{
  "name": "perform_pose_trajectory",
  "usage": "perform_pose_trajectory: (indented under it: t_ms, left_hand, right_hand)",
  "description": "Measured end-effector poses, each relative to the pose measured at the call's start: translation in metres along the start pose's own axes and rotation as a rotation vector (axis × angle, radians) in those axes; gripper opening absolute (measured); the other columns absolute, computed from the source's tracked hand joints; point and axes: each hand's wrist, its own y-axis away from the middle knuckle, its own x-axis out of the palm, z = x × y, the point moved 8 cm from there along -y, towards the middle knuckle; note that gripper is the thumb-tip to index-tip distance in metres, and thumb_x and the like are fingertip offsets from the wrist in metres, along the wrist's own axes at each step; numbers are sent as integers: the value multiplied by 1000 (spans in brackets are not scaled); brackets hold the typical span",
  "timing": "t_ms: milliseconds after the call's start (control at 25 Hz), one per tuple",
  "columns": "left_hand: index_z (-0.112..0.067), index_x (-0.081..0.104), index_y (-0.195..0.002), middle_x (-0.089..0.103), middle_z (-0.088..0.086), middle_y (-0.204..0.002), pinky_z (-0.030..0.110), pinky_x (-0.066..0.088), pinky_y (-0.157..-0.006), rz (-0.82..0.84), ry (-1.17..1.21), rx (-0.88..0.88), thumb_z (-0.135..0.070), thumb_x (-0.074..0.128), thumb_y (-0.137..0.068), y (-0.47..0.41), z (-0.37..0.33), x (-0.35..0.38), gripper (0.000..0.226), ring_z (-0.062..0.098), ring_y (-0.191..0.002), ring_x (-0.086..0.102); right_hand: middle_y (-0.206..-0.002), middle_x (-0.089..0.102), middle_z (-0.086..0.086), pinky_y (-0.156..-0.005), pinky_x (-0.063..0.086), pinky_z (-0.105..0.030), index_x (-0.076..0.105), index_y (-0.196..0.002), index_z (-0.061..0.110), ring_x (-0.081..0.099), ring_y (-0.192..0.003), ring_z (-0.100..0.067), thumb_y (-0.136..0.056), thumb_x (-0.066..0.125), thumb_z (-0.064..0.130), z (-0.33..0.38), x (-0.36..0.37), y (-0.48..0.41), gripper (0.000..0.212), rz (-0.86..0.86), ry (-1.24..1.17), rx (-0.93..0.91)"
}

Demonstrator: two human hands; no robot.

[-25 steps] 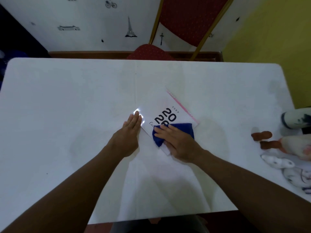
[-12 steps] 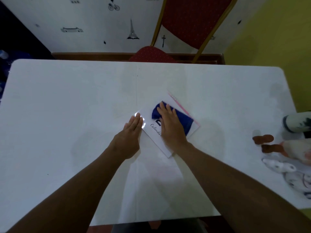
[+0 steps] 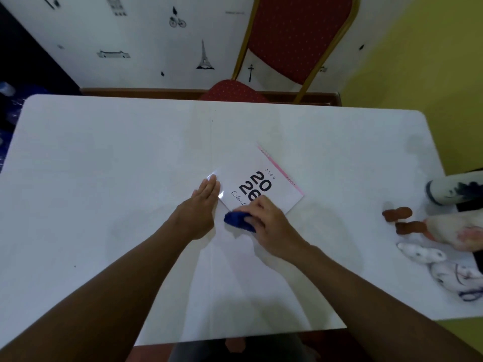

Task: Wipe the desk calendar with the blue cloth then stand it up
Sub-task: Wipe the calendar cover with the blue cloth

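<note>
**Cloth drawn back to the near corner of the calendar**

Compared with half a second earlier, the right hand point(image 3: 271, 223) has moved from the middle of the desk calendar point(image 3: 271, 178) toward the near edge of the table point(image 3: 104, 165), and the printed "2026" that it covered is exposed again. The blue cloth point(image 3: 239, 221) is now bunched, with the right fingers curled and clamped on it; it sits at the calendar's near corner, partly on the bare tabletop. The left hand point(image 3: 201, 207) has not shifted: palm down, fingers straight and held together, fingertips touching the calendar's left corner.

The calendar lies flat, turned diagonally, slightly right of the table's centre, its pink binding edge facing the far right corner. Soft toys point(image 3: 449, 231) lie along the right edge, well apart from the calendar. A red chair point(image 3: 295, 37) stands beyond the far edge.
</note>
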Motion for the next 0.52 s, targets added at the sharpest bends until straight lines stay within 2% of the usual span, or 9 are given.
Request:
perform_pose_trajectory:
  t_ms: [40, 120, 200, 280, 320, 400, 440, 520]
  left_hand:
    - [-10, -6, -152, -18, 4, -161, 32, 2, -119, -2, 7, 0, 3, 38, -89, 0, -1, -1, 78, 18, -148, -15]
    - [-9, -5, -152, -17, 5, -161, 33, 3, -119, -4, 22, 4, 4, 38, -89, 1, -2, -2, 77, 20, -148, -14]
    - [-7, -4, -152, -17, 7, -161, 35, 3, -120, -7, 25, 12, 4, 38, -89, 2, -3, -2, 77, 21, -149, -13]
    - [-7, -4, -151, -16, 7, -161, 36, 4, -121, -15, 29, 17, 5, 38, -88, 2, -3, -2, 77, 22, -149, -13]
    - [-7, -4, -152, -16, 7, -161, 36, 4, -122, -19, 30, 18, 5, 38, -88, 2, -3, -2, 77, 22, -149, -13]
    - [-7, -4, -152, -17, 7, -161, 36, 4, -122, -22, 28, 23, 5, 38, -88, 1, -3, -2, 77, 22, -148, -14]
    - [-7, -4, -152, -17, 7, -161, 36, 4, -122, -21, 28, 24, 5, 39, -88, 1, -3, -2, 78, 22, -148, -14]
    - [-8, -4, -151, -18, 7, -161, 36, 3, -122, -23, 28, 24, 4, 41, -89, 1, -3, -1, 78, 21, -148, -15]
  right_hand:
    - [-107, 65, 1, -92, 46, -17, 72, -120, 21, 61, -95, -7, -96, 58, 4, -9, -10, -11, 32, -29, -86, 117]
    - [-109, 68, 8, -94, 53, -28, 69, -123, 30, 64, -98, -2, -97, 61, 14, -37, -31, -26, 32, -124, -225, 372]
    - [-122, 62, 3, -100, 52, -34, 57, -137, 26, 61, -109, -10, -100, 58, 16, -55, -57, -30, 38, -258, -87, 457]
    - [-138, 53, -5, -108, 44, -39, 47, -146, 15, 49, -127, -20, -102, 53, 11, -54, -71, -32, 45, -314, 170, 307]
    - [-146, 50, -7, -113, 39, -41, 45, -148, 11, 44, -136, -24, -101, 53, 10, -47, -66, -34, 48, -275, 284, 169]
    - [-159, 41, -9, -123, 25, -44, 43, -151, 7, 31, -149, -28, -101, 55, 14, -40, -39, -36, 52, -80, 472, -58]
    - [-163, 35, -10, -125, 20, -45, 40, -153, 7, 25, -153, -29, -102, 53, 19, -41, -23, -36, 53, 18, 540, -110]
    - [-167, 25, -8, -125, 17, -50, 31, -158, 8, 18, -155, -28, -107, 45, 24, -51, -2, -38, 55, 112, 618, -92]
